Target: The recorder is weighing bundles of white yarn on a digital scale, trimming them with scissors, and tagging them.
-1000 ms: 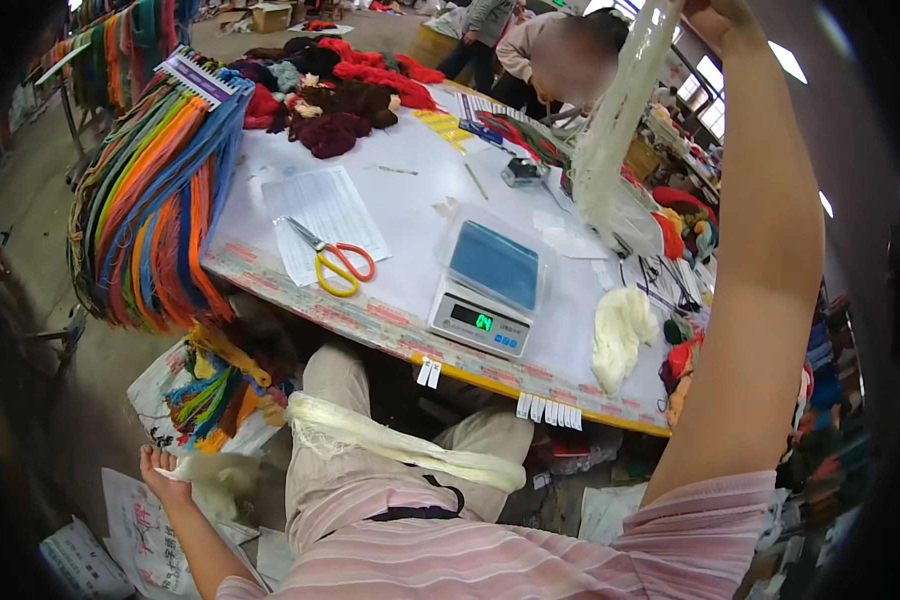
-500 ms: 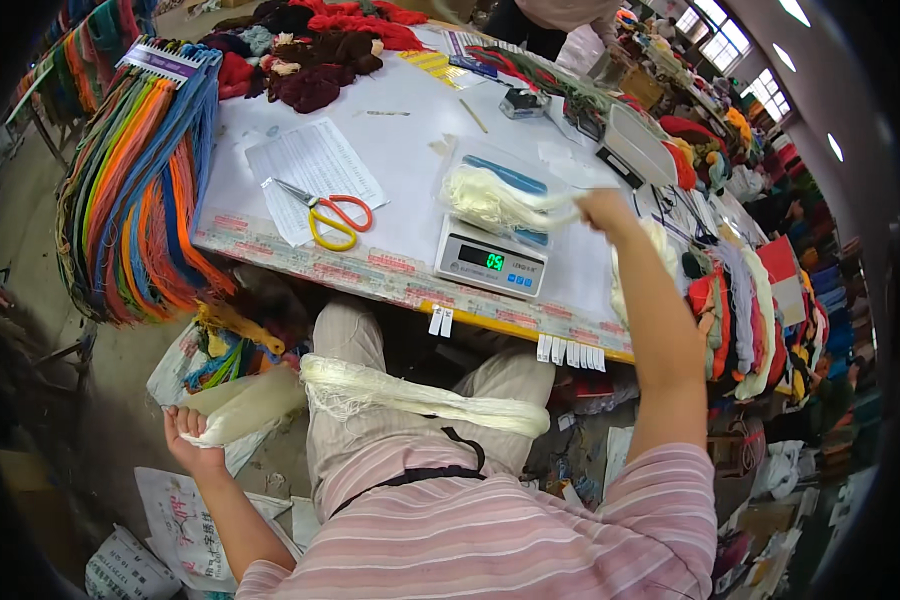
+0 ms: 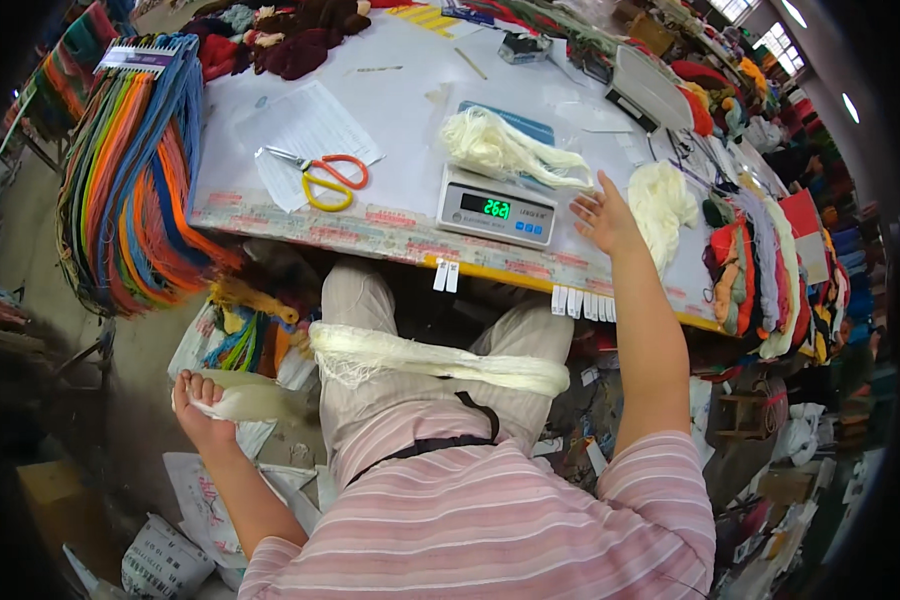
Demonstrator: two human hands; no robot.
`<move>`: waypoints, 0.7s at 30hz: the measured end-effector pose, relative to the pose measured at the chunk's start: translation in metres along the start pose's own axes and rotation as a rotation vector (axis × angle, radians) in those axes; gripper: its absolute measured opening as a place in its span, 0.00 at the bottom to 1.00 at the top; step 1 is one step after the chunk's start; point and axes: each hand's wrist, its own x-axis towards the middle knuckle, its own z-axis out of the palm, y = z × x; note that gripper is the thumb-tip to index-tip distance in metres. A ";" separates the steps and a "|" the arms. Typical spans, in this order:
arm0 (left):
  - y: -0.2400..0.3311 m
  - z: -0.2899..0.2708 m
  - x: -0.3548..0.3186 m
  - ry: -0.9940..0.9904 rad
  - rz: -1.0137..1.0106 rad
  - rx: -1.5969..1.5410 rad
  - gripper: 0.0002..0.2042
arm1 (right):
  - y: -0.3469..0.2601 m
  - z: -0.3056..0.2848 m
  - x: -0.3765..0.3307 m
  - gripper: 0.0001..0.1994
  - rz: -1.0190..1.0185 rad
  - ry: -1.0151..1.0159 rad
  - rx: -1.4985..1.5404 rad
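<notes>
On the white and blue digital scale (image 3: 498,212) lies a bundle of cream yarn (image 3: 505,146), its tail end spilling over the right side. Just right of that tail is my right hand (image 3: 606,215), fingers spread, holding nothing. My left hand (image 3: 203,408) is low at the left, beside my leg, closed around a pale cream skein (image 3: 255,402) that is partly blurred. Across my thighs rests another cream skein (image 3: 435,362). A further cream yarn heap (image 3: 662,210) lies on the table to the right of my right hand.
Scissors with red and yellow handles (image 3: 330,182) lie on a printed sheet (image 3: 300,135). A rack of colourful threads (image 3: 145,170) hangs at the table's left edge. Dark yarn bundles (image 3: 305,45) are at the back left; coloured skeins (image 3: 760,260) hang on the right. Labels (image 3: 582,303) hang from the front edge.
My right hand has let go of the yarn's tail, which now rests on the scale, and has opened. The scale's display has changed. The left hand still grips its skein.
</notes>
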 end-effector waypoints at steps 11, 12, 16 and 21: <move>0.001 0.026 -0.013 0.019 0.086 0.198 0.06 | -0.002 0.014 0.007 0.21 -0.030 0.078 0.042; 0.001 0.027 -0.013 0.021 0.086 0.196 0.06 | -0.001 0.015 0.007 0.19 -0.046 0.085 0.045; 0.002 0.034 -0.008 -0.159 0.002 0.057 0.06 | -0.003 0.007 0.025 0.11 -0.289 0.246 0.061; -0.026 0.067 -0.005 -0.320 -0.140 -0.143 0.17 | -0.024 0.173 -0.052 0.10 -0.916 0.097 -0.371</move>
